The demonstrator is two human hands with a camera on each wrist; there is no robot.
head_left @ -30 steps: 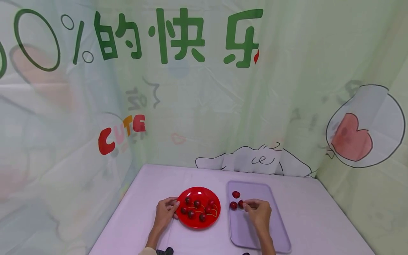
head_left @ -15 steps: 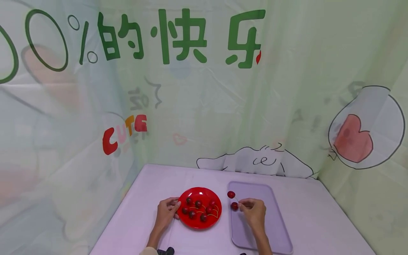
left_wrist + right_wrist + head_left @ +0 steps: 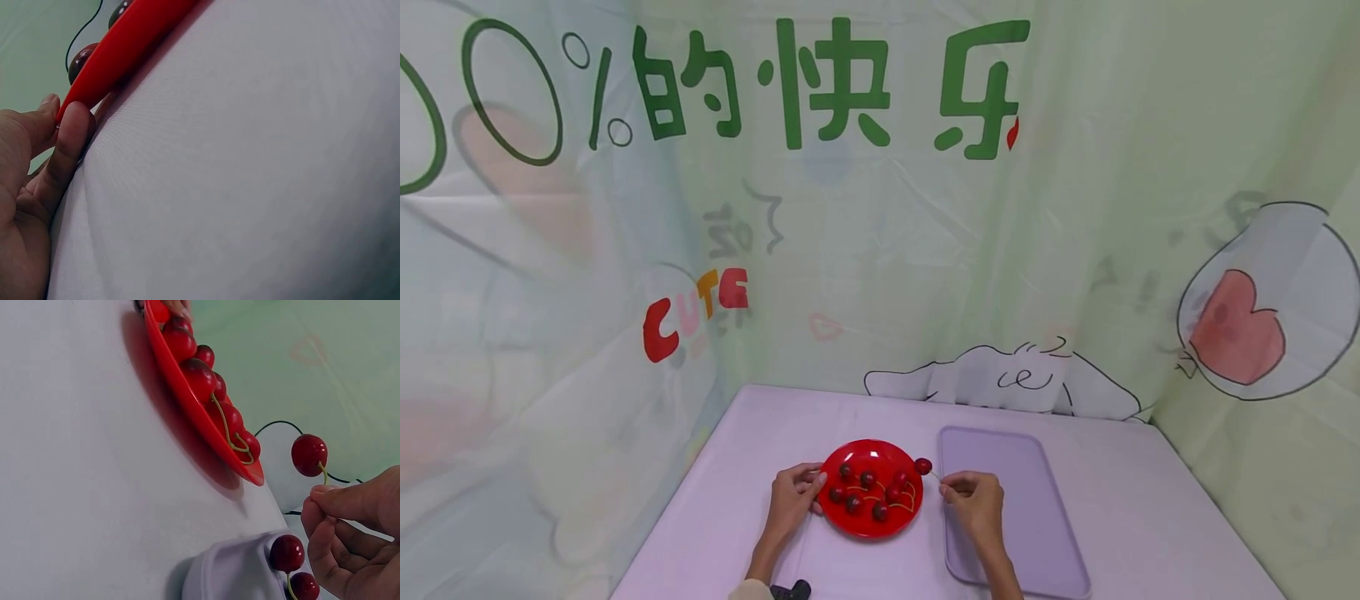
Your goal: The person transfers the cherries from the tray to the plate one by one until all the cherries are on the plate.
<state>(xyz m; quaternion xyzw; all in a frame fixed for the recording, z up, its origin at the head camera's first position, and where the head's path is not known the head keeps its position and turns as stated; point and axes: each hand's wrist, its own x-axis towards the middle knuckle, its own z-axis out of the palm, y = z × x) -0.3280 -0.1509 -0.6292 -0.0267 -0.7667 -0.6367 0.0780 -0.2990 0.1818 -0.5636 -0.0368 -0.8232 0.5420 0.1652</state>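
Note:
My left hand (image 3: pixel 792 492) grips the left rim of a red plate (image 3: pixel 857 527), as the left wrist view (image 3: pixel 134 47) also shows. Several dark-red cherries (image 3: pixel 880 511) with green stems lie on the plate. Just beyond the plate's right rim is another cherry (image 3: pixel 922 467). My right hand (image 3: pixel 977 504) pinches its stem between thumb and fingertips; the right wrist view shows this cherry (image 3: pixel 309 455) raised. Two more cherries (image 3: pixel 287 552) appear over the tray's edge there, below my fingers; in the head view they cannot be seen.
A pale purple tray (image 3: pixel 1037 533) lies right of the plate, partly under my right hand and forearm. The white table (image 3: pixel 850 575) is bounded by printed curtains (image 3: pixel 925 275) at the back and sides. A black object (image 3: pixel 793 590) shows by my left wrist.
My right hand has moved left from the tray toward the plate, drawing a cherry along by its stem. The other cherries have left the head view's tray area. My left hand stays on the plate.

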